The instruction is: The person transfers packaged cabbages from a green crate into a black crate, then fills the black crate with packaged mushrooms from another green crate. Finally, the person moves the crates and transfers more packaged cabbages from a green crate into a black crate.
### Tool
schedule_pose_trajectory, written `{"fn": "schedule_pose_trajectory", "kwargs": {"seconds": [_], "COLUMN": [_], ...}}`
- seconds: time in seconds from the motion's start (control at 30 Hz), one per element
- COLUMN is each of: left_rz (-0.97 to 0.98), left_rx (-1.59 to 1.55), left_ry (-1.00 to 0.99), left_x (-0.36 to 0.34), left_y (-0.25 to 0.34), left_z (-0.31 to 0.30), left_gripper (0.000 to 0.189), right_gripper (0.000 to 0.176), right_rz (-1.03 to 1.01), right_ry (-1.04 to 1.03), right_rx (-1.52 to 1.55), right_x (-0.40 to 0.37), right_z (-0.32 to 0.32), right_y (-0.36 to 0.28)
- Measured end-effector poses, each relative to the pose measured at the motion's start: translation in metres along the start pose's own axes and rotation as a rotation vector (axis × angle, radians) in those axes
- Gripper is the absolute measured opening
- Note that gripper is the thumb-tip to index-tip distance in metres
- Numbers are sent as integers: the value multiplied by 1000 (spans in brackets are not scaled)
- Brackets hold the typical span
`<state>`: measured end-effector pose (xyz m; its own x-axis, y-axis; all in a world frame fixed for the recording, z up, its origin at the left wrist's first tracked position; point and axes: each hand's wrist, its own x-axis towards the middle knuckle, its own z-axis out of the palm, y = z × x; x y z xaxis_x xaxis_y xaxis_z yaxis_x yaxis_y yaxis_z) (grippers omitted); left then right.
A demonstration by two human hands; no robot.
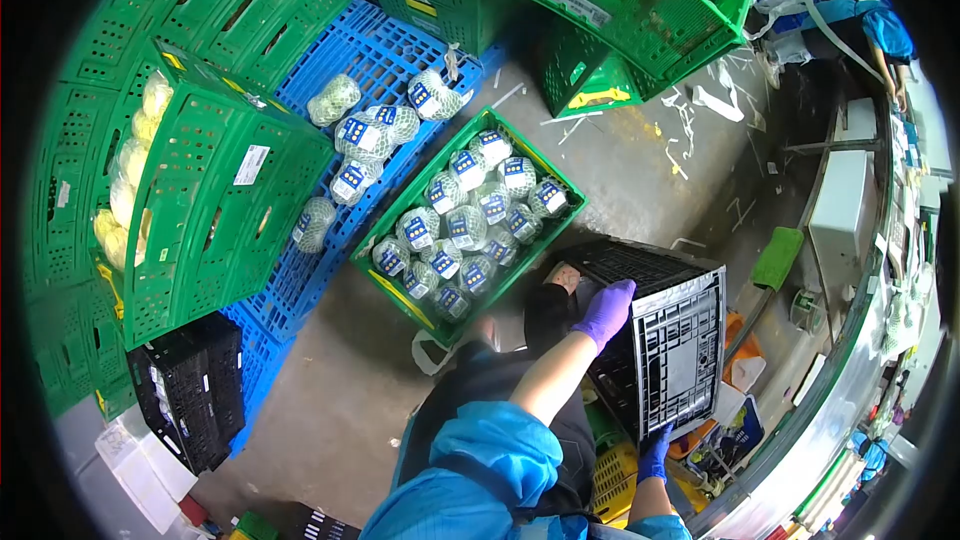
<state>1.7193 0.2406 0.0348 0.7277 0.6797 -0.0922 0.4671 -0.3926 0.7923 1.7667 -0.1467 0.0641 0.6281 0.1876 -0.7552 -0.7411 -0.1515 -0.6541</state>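
Black crate (680,350)'s tipped up just right of the packed green crate (400,301), longer visible side running toward the wearer. Left hand (605,312) is nearer the green crate, right hand (655,455) farther off at the near corner. Both look curled onto the black one, some fingertips hidden tho.

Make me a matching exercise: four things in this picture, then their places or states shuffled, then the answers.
Things
1. black crate at right
2. blue pallet
3. green crate near centre
4. left hand

States
A. full of netted packs
B. in a purple glove
C. bears a few loose packs
D. held, with the right hand at its edge

Pairs: 1-D, 2-C, 3-A, 4-B
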Motion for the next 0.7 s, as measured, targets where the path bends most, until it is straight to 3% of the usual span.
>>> {"fn": "schedule_pose_trajectory", "kwargs": {"seconds": [0.13, 0.2, 0.23, 0.3, 0.33, 0.37, 0.43, 0.53, 0.7], "left_rz": [-23, 97, -9, 87, 15, 70, 7, 29, -109], "left_rx": [-11, -49, 33, 14, 3, 15, 12, 4, 1], "left_ry": [-58, 73, -150, -23, -136, -78, -189, -128, -333], "left_x": [2, -4, -2, -1, 2, 3, 9, 9, 13], "left_y": [4, -4, 5, 0, -7, -7, 0, -2, 12], "left_z": [-9, 6, -9, -3, 3, 1, -11, -10, -24], "left_gripper": [18, 25, 32, 39, 37, 34, 29, 34, 40], "right_gripper": [66, 65, 63, 68, 75, 81, 87, 87, 87], "right_rz": [16, -38, -57, -48, -9, -13, 5, 16, 11], "right_ry": [-49, -32, 34, 193, 291, 373, 520, 588, 614], "right_rx": [-5, 9, 72, 121, 93, 15, -127, -183, -171], "right_x": [6, 24, 32, 37, 19, 15, 7, 11, 17], "right_z": [-4, -23, -42, -28, -16, -9, -4, 1, -12], "right_y": [4, 15, 26, 32, 25, 23, 23, 25, 46]}}
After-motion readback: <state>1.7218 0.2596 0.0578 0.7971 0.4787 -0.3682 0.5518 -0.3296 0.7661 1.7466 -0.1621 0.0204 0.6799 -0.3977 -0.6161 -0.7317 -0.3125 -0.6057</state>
